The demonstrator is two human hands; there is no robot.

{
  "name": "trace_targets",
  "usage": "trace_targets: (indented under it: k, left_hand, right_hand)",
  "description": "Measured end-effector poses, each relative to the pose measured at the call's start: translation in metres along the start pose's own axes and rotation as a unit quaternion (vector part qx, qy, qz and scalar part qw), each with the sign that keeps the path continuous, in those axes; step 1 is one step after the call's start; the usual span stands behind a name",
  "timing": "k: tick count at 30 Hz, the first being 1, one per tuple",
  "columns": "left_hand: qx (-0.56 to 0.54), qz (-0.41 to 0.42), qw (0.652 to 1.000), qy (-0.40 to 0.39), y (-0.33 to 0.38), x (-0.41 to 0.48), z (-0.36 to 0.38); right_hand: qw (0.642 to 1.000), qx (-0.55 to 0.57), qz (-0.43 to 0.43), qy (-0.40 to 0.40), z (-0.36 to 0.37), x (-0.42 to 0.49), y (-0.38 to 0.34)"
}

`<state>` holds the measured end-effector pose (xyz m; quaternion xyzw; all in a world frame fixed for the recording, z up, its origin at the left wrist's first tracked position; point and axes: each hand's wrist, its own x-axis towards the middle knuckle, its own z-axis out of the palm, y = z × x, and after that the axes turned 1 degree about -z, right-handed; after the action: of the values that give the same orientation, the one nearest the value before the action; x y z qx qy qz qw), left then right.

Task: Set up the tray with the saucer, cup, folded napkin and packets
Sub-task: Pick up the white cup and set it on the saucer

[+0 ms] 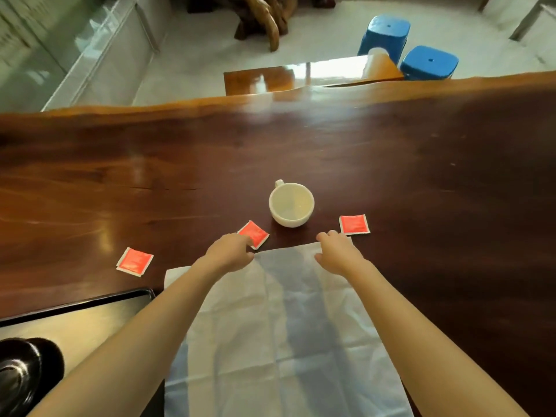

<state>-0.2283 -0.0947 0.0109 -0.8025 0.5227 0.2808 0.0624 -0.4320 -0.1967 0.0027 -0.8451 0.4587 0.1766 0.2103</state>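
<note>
As viewed from above and behind both forearms: dark polished wooden table (406,176) spanning the full width of the frame, from the middle band down to the lower edge. White napkin (285,332), unfolded and creased, spread flat on the table at lower centre, crossed by both forearms. Black-rimmed tray (75,306) with a tan floor at lower left, just beside the napkin's left edge, cut off by the frame. Glossy lower bench (301,75) beyond the table's far edge at upper centre, with left blue stool (388,33) and right blue stool (428,63) at upper right. Black saucer (21,377) resting on the tray in the lower-left corner, only partly in view. White cup (291,204) upright on the bare table at centre, beyond the napkin's far edge and apart from it, handle turned toward the upper left. Left hand (231,252) at the napkin's far edge, fingers reaching over the near corner of the middle packet (255,233); contact with packet or cloth not discernible, grip undetermined. Right hand (337,251) at the napkin's far right corner, thumb lying on the cloth, fingers bent down past the edge; pinching or merely resting, impossible to tell. Red, white-bordered packets on bare wood: middle packet between left hand and cup; left packet (134,262) at mid-left, above the tray, well apart from the cup; right packet (354,224) right of the cup, just beside the right hand's knuckles.
</note>
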Motion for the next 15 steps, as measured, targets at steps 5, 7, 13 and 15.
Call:
trace_targets:
  k: [5,7,13,15]
  left_hand:
    - [-0.019,-0.011,1.0,0.012,0.007,0.034,-0.008]
    - [-0.042,-0.01,0.999,0.028,0.012,0.046,-0.011]
    - [-0.156,-0.013,0.987,0.03,0.019,0.075,-0.014]
    - [-0.194,-0.004,0.98,0.043,0.019,0.084,-0.013]
  right_hand:
    - [0.997,0.068,-0.002,0.018,-0.003,0.026,0.001]
    - [0.995,0.096,-0.008,0.028,-0.004,0.036,0.001]
    - [0.977,0.2,-0.004,0.079,0.002,0.059,-0.002]
    - [0.963,0.25,-0.007,0.103,0.005,0.066,-0.001]
